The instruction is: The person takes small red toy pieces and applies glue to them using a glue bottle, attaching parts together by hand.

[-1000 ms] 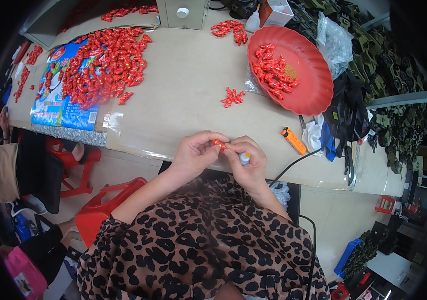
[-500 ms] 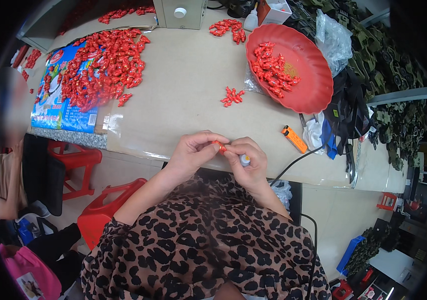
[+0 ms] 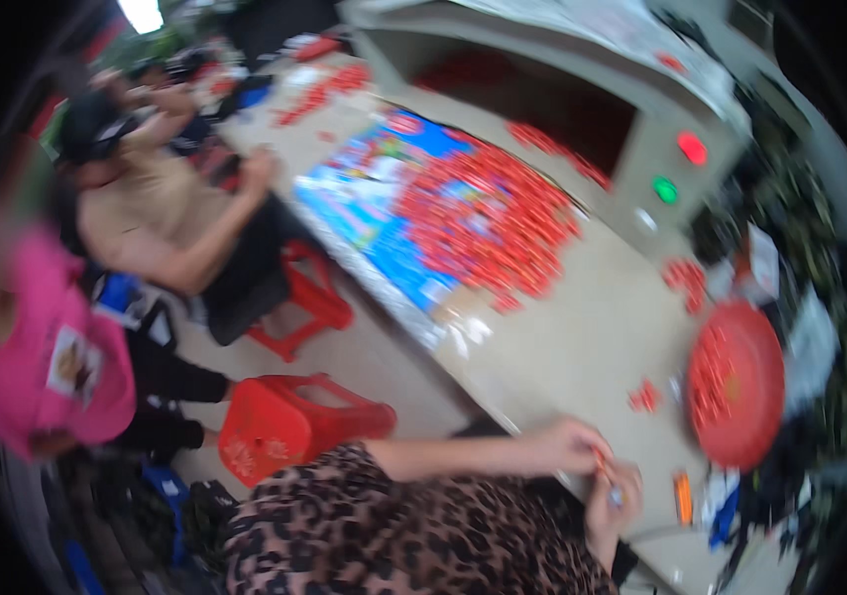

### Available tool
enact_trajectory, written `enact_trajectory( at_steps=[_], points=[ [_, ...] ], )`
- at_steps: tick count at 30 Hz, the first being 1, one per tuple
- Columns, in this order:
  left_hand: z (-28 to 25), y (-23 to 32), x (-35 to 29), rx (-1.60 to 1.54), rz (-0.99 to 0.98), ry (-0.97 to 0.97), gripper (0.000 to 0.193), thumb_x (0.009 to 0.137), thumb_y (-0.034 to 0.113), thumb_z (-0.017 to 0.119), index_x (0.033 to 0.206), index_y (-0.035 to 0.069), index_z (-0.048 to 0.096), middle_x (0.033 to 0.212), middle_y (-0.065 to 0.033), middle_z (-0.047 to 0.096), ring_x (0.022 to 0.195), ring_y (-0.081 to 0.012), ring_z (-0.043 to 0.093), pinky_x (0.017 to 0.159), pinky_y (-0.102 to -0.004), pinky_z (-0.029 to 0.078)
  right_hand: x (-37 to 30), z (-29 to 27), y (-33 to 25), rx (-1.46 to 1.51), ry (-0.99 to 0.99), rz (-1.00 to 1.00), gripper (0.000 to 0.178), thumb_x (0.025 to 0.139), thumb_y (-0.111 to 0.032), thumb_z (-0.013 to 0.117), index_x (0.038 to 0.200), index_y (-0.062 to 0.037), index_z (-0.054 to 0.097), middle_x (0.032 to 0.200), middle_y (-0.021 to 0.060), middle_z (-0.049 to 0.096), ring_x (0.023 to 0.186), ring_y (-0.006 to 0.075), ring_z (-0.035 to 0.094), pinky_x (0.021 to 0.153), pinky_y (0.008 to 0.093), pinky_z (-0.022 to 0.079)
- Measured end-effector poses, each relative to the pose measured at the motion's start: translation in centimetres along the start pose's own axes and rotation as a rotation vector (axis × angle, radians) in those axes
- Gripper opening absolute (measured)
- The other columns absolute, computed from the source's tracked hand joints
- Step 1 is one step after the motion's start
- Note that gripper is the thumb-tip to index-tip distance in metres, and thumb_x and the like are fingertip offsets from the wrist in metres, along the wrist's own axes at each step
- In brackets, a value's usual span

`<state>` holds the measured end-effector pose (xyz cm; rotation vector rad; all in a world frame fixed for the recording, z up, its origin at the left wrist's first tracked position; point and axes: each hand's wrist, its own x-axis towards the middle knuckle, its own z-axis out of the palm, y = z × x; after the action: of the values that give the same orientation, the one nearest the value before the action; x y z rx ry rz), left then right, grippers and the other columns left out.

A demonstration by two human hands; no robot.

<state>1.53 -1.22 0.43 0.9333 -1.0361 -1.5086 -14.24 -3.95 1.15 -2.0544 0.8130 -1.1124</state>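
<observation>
My left hand (image 3: 570,443) and my right hand (image 3: 602,516) meet at the front edge of the table. Their fingertips pinch a small shiny red piece (image 3: 600,460), blurred by motion and mostly covered by the fingers. A small whitish tip of a bottle or tube (image 3: 616,496) pokes out of my right hand's curled fingers; the rest is hidden in the palm. Beyond my hands lies a small cluster of red pieces (image 3: 644,397). To its right, a scalloped red bowl (image 3: 752,397) holds more of them. An orange, flat, narrow object (image 3: 683,498) lies right of my right hand.
Many red pieces (image 3: 483,218) cover a blue printed sheet (image 3: 389,248). Behind stands a grey machine (image 3: 512,25) with red and green buttons. Red stools (image 3: 284,426) stand left of the table. A seated person (image 3: 161,218) and a person in pink (image 3: 56,337) are at the left.
The view has swung left and tilted, so the table slants and both people and the machine show more. My hands now appear farther right, still pinching the red piece.
</observation>
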Motion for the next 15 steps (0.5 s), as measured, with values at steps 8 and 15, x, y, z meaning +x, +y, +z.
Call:
enact_trajectory(
  at_steps=[8, 15],
  points=[
    [0.4, -1.4, -0.7, -0.190, 0.026, 0.008, 0.016, 0.076, -0.002, 0.052, 0.090, -0.003, 0.057, 0.085, -0.0047, 0.058, 0.079, -0.0071, 0.053, 0.071, -0.0196, 0.043, -0.4, -0.1, -1.7, 0.108, -0.063, 0.141, 0.005, 0.077, -0.002, 0.054, 0.079, 0.0022, 0.056, 0.083, 0.0144, 0.054, 0.077, 0.0234, 0.051, 0.068, 0.0308, 0.043],
    [0.6, -1.2, -0.3, -0.221, 0.014, -0.008, 0.015, 0.077, -0.001, 0.051, 0.090, -0.004, 0.057, 0.085, -0.0041, 0.056, 0.080, -0.0074, 0.053, 0.073, -0.0200, 0.043, -0.3, -0.5, -1.2, 0.075, -0.072, 0.112, 0.007, 0.076, -0.002, 0.054, 0.082, 0.0006, 0.055, 0.083, 0.0140, 0.054, 0.077, 0.0240, 0.051, 0.069, 0.0315, 0.042]
  ],
)
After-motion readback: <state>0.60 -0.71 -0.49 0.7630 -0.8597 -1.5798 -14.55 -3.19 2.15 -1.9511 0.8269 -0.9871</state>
